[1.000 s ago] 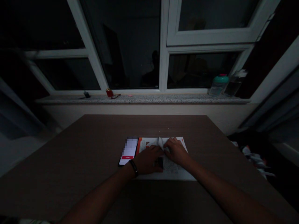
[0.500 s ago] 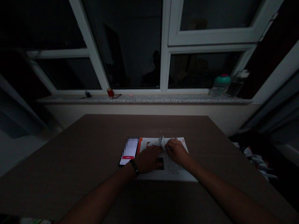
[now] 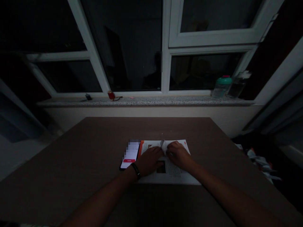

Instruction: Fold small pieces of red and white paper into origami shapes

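A printed paper sheet or booklet [image 3: 174, 170] with an orange strip along its left side lies on the table under both hands. A small crumpled or folded paper piece [image 3: 163, 145] sticks up between the fingertips. My left hand [image 3: 150, 160], with a dark band on the wrist, lies on the printed page, its thumb apart and its fingers stretched toward that piece. My right hand [image 3: 178, 154] has its fingers bent and pinched at the right side of the paper piece; its fingertips are partly hidden. Close to my left hand is a lit phone [image 3: 130, 154].
The brown table [image 3: 71, 157] reaches a wall below a granite windowsill [image 3: 146, 101]. On the sill stand a green-topped bottle [image 3: 222, 86], a clear bottle [image 3: 239, 84], a small red item [image 3: 111, 95] and a dark one [image 3: 88, 96]. Crumpled papers [image 3: 261, 164] lie beyond the table's right edge.
The paper piece between the fingertips has shifted and tilted slightly, and my right fingers have moved a little left with it. My left hand stays on the page. The view has shifted slightly.
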`<control>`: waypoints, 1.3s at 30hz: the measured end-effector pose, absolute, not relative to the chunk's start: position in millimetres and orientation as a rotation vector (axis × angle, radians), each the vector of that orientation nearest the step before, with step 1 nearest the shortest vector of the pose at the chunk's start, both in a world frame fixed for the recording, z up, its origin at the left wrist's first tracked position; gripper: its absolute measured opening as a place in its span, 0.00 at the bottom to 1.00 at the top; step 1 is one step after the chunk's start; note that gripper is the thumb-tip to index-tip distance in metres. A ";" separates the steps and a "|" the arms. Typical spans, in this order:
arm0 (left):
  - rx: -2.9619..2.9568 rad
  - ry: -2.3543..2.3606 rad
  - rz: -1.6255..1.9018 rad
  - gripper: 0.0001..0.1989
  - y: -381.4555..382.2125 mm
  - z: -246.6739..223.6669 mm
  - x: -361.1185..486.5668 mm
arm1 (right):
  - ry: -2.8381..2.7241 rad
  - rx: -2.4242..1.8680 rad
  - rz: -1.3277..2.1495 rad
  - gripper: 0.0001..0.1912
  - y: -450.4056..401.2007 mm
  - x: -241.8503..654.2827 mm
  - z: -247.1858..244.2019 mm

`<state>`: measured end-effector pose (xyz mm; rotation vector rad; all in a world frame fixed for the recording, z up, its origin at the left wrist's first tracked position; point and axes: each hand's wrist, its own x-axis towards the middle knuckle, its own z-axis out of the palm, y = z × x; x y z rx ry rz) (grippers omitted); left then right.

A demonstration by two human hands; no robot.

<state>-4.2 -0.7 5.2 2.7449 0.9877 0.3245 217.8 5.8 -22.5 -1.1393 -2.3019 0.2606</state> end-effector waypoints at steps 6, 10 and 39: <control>2.794 0.993 0.286 0.11 0.6 9.1 -5.6 | -2.316 -1.040 0.350 0.09 1.2 218.2 -19.9; 2.817 0.944 0.293 0.15 2.5 9.1 -7.6 | -2.294 -1.032 0.396 0.09 1.0 218.8 -20.4; 2.594 1.139 0.546 0.08 14.9 -12.1 7.1 | -2.233 -1.107 0.364 0.09 3.4 215.8 -21.4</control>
